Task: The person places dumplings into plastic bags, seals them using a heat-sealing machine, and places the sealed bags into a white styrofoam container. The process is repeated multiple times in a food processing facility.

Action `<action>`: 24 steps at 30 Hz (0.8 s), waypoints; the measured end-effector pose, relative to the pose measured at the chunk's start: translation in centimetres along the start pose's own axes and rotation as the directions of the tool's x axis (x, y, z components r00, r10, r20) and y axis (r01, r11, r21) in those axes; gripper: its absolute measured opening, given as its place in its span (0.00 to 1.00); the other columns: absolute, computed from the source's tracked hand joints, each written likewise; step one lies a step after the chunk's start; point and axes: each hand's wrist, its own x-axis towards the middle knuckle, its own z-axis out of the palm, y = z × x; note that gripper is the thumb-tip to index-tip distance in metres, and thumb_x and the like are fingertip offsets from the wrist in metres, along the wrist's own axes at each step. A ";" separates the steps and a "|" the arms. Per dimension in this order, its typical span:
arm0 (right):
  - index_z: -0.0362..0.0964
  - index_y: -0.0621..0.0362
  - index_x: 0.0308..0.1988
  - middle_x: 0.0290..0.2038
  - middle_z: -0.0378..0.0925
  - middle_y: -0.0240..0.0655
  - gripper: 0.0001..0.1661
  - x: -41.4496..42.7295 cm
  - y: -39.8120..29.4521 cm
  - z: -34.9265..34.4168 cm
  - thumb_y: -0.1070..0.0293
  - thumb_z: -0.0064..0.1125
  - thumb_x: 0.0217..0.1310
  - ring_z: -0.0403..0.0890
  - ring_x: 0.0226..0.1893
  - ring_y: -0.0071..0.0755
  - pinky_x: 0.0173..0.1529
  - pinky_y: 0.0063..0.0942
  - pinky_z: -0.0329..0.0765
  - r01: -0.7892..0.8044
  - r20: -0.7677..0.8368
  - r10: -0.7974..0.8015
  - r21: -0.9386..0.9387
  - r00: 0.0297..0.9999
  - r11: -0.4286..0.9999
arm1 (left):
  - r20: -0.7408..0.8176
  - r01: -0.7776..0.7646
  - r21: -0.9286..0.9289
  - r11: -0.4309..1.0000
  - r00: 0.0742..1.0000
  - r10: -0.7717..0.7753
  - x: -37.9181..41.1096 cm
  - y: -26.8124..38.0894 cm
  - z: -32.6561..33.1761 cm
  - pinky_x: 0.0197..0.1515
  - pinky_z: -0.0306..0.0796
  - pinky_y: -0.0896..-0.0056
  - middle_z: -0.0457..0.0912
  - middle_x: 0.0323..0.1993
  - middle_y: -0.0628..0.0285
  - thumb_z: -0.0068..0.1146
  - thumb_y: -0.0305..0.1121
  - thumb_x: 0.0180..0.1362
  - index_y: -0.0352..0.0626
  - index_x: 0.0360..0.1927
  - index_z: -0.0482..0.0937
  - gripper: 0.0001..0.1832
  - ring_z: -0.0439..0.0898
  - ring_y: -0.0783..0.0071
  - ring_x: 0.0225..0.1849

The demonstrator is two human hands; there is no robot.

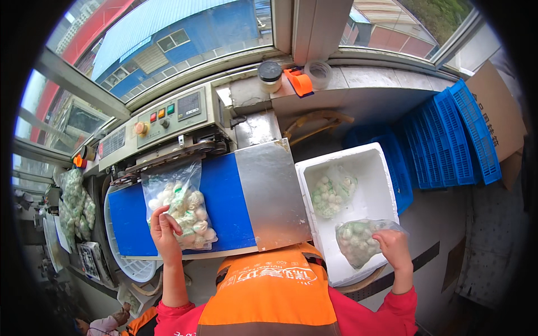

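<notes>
In the head view, my right hand pinches the upper corner of a clear plastic bag of round whitish pieces, perhaps dumplings or small buns. This bag hangs in the near part of a white foam box. A similar bag lies farther back inside the box. My left hand, fingers loosely bent and apart, is over the left side of another filled bag on the blue conveyor belt. Whether it touches that bag is unclear. The bag's top end reaches a band sealing machine.
A metal plate joins the belt to the foam box side. Blue crates are stacked at right beside cardboard. A jar and an orange tape dispenser stand on the sill. At lower left is another person.
</notes>
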 end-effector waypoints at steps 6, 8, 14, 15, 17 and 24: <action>0.81 0.59 0.31 0.22 0.80 0.39 0.06 3.6 -11.1 -11.4 0.70 0.70 0.51 0.82 0.24 0.44 0.28 0.34 0.76 0.247 -0.035 -0.253 -0.122 0.967 0.961 | 0.047 0.083 -0.202 0.976 0.996 -0.075 -1.2 -1.2 0.2 0.25 0.59 0.82 0.67 0.17 0.72 0.44 0.39 0.75 0.40 0.42 0.77 0.14 0.64 0.86 0.20; 0.82 0.58 0.32 0.20 0.78 0.37 0.08 4.7 -13.9 -13.2 0.68 0.72 0.50 0.81 0.22 0.40 0.26 0.31 0.75 0.389 -0.004 -0.401 -0.231 0.916 0.892 | 0.074 0.100 -0.228 0.968 0.994 -0.085 -1.7 -0.7 1.0 0.24 0.59 0.81 0.66 0.17 0.73 0.46 0.39 0.75 0.40 0.41 0.77 0.13 0.63 0.87 0.20; 0.80 0.56 0.32 0.20 0.77 0.35 0.10 7.5 -21.0 -13.5 0.65 0.73 0.51 0.81 0.22 0.32 0.24 0.26 0.74 0.678 0.150 -0.662 -0.190 0.734 0.710 | 0.229 -0.088 -0.146 0.985 0.966 0.120 -1.8 3.3 3.2 0.26 0.63 0.82 0.69 0.21 0.71 0.49 0.33 0.72 0.39 0.45 0.77 0.09 0.67 0.86 0.23; 0.78 0.55 0.32 0.21 0.76 0.33 0.09 8.3 -22.3 -12.6 0.65 0.70 0.54 0.82 0.24 0.32 0.24 0.25 0.75 0.703 0.234 -0.664 -0.186 0.710 0.686 | 0.260 -0.141 -0.103 0.985 0.952 0.163 -2.0 4.4 3.7 0.27 0.63 0.82 0.70 0.22 0.71 0.50 0.32 0.72 0.39 0.46 0.77 0.08 0.68 0.85 0.23; 0.76 0.55 0.34 0.21 0.75 0.32 0.07 9.8 -23.1 -9.3 0.68 0.67 0.56 0.83 0.25 0.33 0.25 0.27 0.77 0.752 0.260 -0.715 -0.076 0.649 0.655 | 0.456 -0.492 0.004 0.870 0.775 0.436 -1.3 7.5 4.8 0.35 0.73 0.70 0.81 0.31 0.61 0.63 0.20 0.55 0.39 0.51 0.77 0.19 0.80 0.68 0.32; 0.78 0.52 0.43 0.24 0.79 0.33 0.13 10.4 -25.4 -4.3 0.69 0.66 0.56 0.83 0.26 0.35 0.26 0.29 0.78 0.837 0.181 -0.847 0.151 0.499 0.526 | 0.837 -0.824 -0.229 0.518 0.106 0.537 -0.8 15.1 9.3 0.72 0.57 0.52 0.76 0.55 0.59 0.68 0.37 0.51 0.48 0.59 0.73 0.30 0.70 0.58 0.64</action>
